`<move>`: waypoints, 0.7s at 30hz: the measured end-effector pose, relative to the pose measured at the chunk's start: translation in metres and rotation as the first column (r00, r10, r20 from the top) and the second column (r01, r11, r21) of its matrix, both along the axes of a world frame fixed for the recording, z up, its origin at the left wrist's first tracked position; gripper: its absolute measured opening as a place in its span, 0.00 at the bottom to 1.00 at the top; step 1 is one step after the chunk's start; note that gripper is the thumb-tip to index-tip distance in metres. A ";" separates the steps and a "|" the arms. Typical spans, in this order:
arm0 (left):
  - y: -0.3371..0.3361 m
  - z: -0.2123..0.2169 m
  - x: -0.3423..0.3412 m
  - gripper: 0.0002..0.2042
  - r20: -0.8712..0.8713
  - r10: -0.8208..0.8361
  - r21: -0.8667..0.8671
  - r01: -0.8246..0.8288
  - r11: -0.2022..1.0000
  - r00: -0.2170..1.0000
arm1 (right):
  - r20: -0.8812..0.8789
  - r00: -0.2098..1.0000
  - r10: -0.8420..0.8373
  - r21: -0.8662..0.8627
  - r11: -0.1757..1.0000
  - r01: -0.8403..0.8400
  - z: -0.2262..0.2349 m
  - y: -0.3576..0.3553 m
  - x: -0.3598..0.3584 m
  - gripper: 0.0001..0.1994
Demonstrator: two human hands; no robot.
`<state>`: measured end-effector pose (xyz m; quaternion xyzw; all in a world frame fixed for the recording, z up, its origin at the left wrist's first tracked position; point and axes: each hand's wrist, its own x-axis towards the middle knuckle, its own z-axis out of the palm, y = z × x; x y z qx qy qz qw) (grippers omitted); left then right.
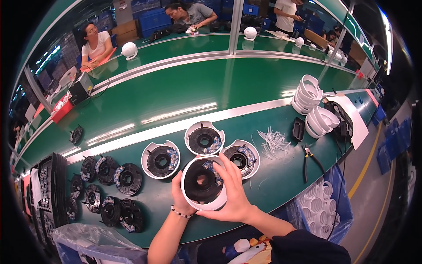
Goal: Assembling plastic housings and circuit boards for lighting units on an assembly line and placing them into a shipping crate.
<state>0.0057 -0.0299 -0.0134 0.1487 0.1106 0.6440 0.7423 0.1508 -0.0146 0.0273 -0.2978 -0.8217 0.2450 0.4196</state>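
Between my two hands is a white round housing (205, 203), raised over the near edge of the bench, with a black ring-shaped insert (198, 182) and a blue circuit board inside. My left hand (179, 192) grips its left side. My right hand (233, 189) wraps its right side, fingers over the rim by the board. Just beyond stand three similar white housings with black inserts: a left one (160, 176), a far one (205, 152) and a right one (252, 171), partly covered by my right fingers.
Several black inserts with boards (128, 179) lie at left beside stacked black trays (50, 189). White cable ties (273, 143), cutting pliers (306, 165) and stacked white shells (306, 94) are at right. A blue bin (345, 200) holds white rings. Co-workers sit beyond the conveyor (176, 90).
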 end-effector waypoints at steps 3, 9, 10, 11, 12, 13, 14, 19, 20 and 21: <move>-0.001 0.004 0.005 0.27 -0.100 0.073 -0.033 -0.076 0.997 0.992 | 0.052 0.999 -0.012 0.038 0.999 0.010 -0.003 -0.001 -0.003 0.50; -0.003 0.004 0.001 0.40 -0.183 0.031 -0.015 -0.034 0.999 0.983 | 0.093 0.996 0.013 0.049 0.999 -0.018 -0.005 0.005 -0.002 0.50; -0.003 0.001 -0.001 0.39 -0.155 0.011 -0.025 -0.015 1.000 0.988 | 0.098 0.995 0.027 0.049 0.998 -0.032 -0.004 0.006 -0.002 0.50; -0.003 -0.001 -0.003 0.39 -0.126 -0.010 -0.035 0.005 0.999 0.992 | 0.099 0.995 0.032 0.048 0.998 -0.037 -0.002 0.008 -0.001 0.50; -0.003 -0.002 -0.004 0.39 -0.125 -0.006 -0.035 0.002 0.999 0.992 | 0.131 0.989 0.065 0.047 0.996 -0.071 0.000 0.010 0.001 0.50; -0.003 -0.003 -0.005 0.40 -0.117 -0.039 -0.026 0.036 0.999 0.992 | 0.163 0.982 0.097 0.045 0.993 -0.105 0.001 0.012 0.003 0.51; -0.002 -0.004 -0.006 0.40 -0.109 -0.072 -0.017 0.070 0.997 0.991 | 0.163 0.982 0.100 0.044 0.993 -0.108 0.004 0.014 0.005 0.51; -0.004 -0.012 -0.008 0.40 -0.084 -0.157 0.031 0.160 0.987 0.984 | 0.289 0.911 0.293 0.003 0.952 -0.307 0.016 0.025 0.016 0.52; -0.005 -0.013 -0.008 0.40 -0.135 -0.159 0.030 0.164 0.986 0.978 | 0.289 0.912 0.291 0.003 0.952 -0.305 0.016 0.025 0.017 0.52; -0.006 -0.014 -0.008 0.39 -0.186 -0.161 0.029 0.169 0.985 0.969 | 0.297 0.907 0.297 -0.005 0.951 -0.310 0.015 0.025 0.018 0.52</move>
